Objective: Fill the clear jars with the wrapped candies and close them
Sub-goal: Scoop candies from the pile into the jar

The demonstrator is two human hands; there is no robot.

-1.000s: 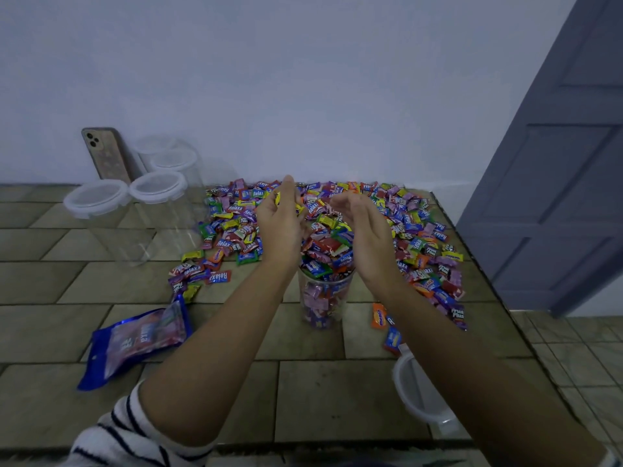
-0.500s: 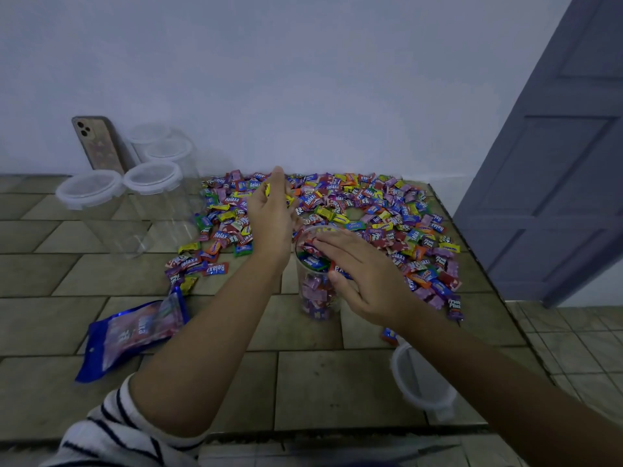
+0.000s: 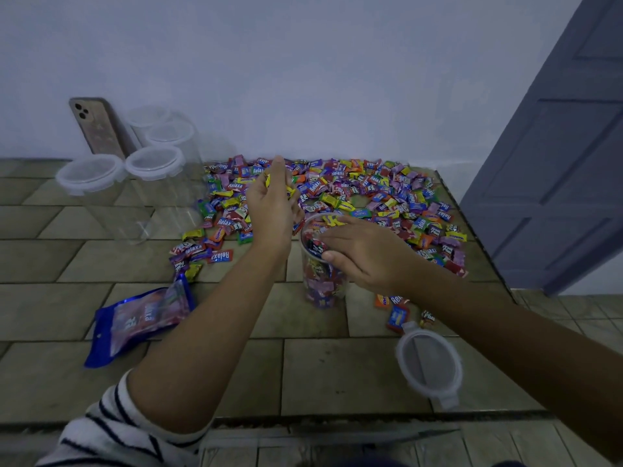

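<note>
Since a second ago our right hand (image 3: 364,254) has dropped from its cupped pose. It now lies flat, fingers straight, across the mouth of the clear round plastic jar (image 3: 322,284), resting on the sweets inside. Our left hand (image 3: 273,203) stays raised just beside the jar's far rim, fingers curled round a few yellow wrapped candies (image 3: 288,190). The two hands are apart.

We judge this jar nearly full, since glossy crinkled wrappers show through its smooth wall from base to rim. It stands on the matte tan tiled tabletop (image 3: 209,372), at the near edge of the wide heap of loose bright candies (image 3: 387,197). Its round translucent white lid (image 3: 428,365), with small side tabs, lies near on the right and is not yet fitted.

Four empty clear lidded jars (image 3: 155,161) stand at the far left, so most of the filling and closing is left to do. A soft blue plastic candy bag (image 3: 141,321) lies to the left of our arms. A flat phone (image 3: 97,128) leans on the pale wall behind the jars.
</note>
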